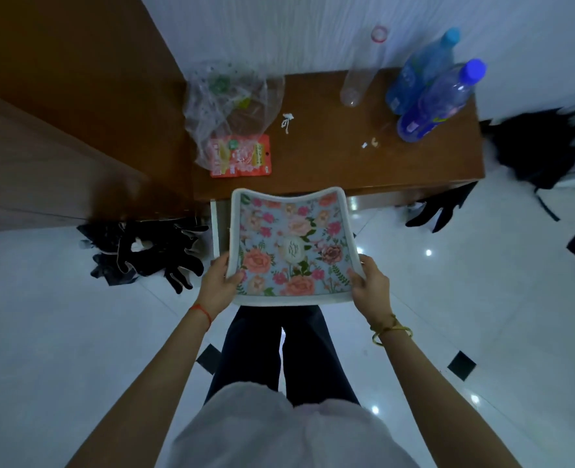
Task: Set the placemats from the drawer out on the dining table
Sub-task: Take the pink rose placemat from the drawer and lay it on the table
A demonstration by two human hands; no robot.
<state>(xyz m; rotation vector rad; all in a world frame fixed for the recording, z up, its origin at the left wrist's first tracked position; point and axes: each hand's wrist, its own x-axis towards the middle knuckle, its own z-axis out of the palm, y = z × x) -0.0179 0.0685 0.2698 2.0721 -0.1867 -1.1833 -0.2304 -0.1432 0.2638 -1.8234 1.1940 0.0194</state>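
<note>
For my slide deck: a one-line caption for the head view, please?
Both hands, left and right, hold a floral white-edged placemat before a cluttered brown wooden table.

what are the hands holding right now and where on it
Both hands hold the floral placemat by its near corners: the left hand grips the near-left edge, the right hand the near-right edge.
</note>
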